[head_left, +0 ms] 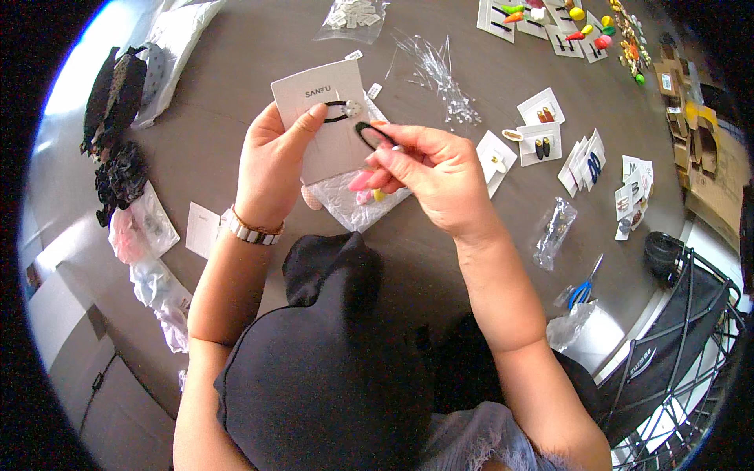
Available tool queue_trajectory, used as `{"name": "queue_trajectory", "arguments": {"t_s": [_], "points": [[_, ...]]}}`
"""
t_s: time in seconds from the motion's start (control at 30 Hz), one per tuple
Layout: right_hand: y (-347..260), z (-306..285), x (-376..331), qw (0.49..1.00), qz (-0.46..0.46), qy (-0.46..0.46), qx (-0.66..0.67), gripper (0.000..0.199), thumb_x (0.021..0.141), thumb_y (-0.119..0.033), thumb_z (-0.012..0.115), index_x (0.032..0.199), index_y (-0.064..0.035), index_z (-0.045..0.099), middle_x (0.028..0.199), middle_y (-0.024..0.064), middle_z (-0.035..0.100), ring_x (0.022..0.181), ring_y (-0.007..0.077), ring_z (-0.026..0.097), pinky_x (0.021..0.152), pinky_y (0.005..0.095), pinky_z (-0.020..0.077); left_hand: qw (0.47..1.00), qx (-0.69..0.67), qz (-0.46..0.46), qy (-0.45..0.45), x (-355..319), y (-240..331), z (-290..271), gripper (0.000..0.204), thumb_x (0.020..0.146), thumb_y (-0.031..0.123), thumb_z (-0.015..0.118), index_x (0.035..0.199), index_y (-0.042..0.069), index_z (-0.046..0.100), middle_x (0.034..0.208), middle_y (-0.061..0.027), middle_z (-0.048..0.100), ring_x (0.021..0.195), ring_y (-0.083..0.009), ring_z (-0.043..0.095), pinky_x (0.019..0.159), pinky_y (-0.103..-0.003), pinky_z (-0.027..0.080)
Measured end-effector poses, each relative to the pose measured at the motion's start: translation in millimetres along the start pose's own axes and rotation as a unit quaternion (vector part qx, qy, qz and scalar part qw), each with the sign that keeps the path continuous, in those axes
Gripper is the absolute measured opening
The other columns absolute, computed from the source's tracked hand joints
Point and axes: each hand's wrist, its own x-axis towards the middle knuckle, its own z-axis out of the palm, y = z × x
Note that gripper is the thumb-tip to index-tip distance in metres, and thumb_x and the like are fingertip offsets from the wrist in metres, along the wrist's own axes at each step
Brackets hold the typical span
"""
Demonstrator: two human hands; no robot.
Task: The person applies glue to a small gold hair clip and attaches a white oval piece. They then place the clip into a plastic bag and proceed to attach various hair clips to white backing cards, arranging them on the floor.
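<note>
My left hand (pixel 269 161) is closed on a white display card (pixel 334 153), with the thumb across its front. On the card sits a black oval hair clip (pixel 336 119) with a pale round ornament at one end. My right hand (pixel 449 177) pinches a second black oval hair clip (pixel 362 132) between thumb and fingers, just right of the card. Below the hands lies a clear plastic bag (pixel 365 212) with small pink and yellow pieces, partly hidden by my right fingers.
Carded hair clips (pixel 542 145) lie to the right, beside blue-handled scissors (pixel 581 294). Clear-stemmed pins (pixel 448 86) spread beyond the card. Black fabric hair accessories (pixel 118 173) line the left edge. Colourful ornaments (pixel 577 31) lie at the far right. A black wire rack (pixel 683 345) stands near right.
</note>
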Motion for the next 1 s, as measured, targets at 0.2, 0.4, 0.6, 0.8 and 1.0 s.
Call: {"name": "queue_trajectory", "arguments": {"t_s": [0.2, 0.4, 0.6, 0.8, 1.0], "points": [[-14.6, -3.2, -5.6, 0.991, 0.069, 0.008, -0.111, 0.012, 0.083, -0.007, 0.057, 0.088, 0.0026, 0.061, 0.070, 0.0057, 0.062, 0.059, 0.0086, 0.060, 0.048, 0.0190, 0.0468, 0.999, 0.013, 0.020, -0.047, -10.1, -0.8, 17.1, 0.018, 0.085, 0.008, 0.055, 0.099, -0.001, 0.055, 0.091, -0.0069, 0.062, 0.079, -0.0106, 0.058, 0.069, -0.023, 0.048], [-18.3, 1.4, -5.2, 0.982, 0.058, 0.069, -0.164, 0.010, 0.080, -0.007, 0.061, 0.081, 0.0030, 0.062, 0.062, 0.0043, 0.060, 0.045, 0.0038, 0.047, 0.039, 0.0176, 0.0355, 0.997, 0.060, 0.039, -0.037, -16.4, 0.3, 25.9, 0.017, 0.085, 0.007, 0.055, 0.099, -0.003, 0.054, 0.090, -0.0072, 0.062, 0.079, -0.0099, 0.058, 0.068, -0.023, 0.048], [-17.7, 6.5, -6.1, 0.981, 0.024, 0.107, -0.161, 0.010, 0.078, -0.005, 0.063, 0.081, 0.0042, 0.061, 0.059, 0.0039, 0.059, 0.046, 0.0033, 0.047, 0.039, 0.0179, 0.0352, 0.996, 0.065, 0.061, -0.030, -18.4, 1.7, 28.6, 0.016, 0.086, 0.006, 0.053, 0.099, -0.003, 0.054, 0.091, -0.0069, 0.062, 0.081, -0.0101, 0.057, 0.070, -0.023, 0.047], [-12.5, 8.2, -8.7, 0.973, -0.030, 0.129, -0.188, 0.009, 0.078, -0.006, 0.063, 0.082, 0.0021, 0.061, 0.060, 0.0020, 0.058, 0.048, 0.0029, 0.047, 0.042, 0.0182, 0.0361, 0.996, 0.046, 0.073, -0.009, -19.0, 5.1, 29.8, 0.015, 0.086, 0.006, 0.053, 0.098, -0.002, 0.055, 0.091, -0.0067, 0.062, 0.080, -0.0101, 0.058, 0.069, -0.023, 0.047], [-16.2, 3.9, -10.6, 0.957, -0.098, 0.145, -0.230, 0.009, 0.078, -0.005, 0.063, 0.084, 0.0017, 0.062, 0.060, 0.0003, 0.058, 0.054, 0.0025, 0.050, 0.047, 0.0171, 0.0382, 0.997, -0.011, 0.065, -0.029, -16.0, 6.3, 30.8, 0.016, 0.085, 0.008, 0.054, 0.098, 0.000, 0.055, 0.091, -0.0065, 0.062, 0.080, -0.0107, 0.058, 0.069, -0.024, 0.048]]}}
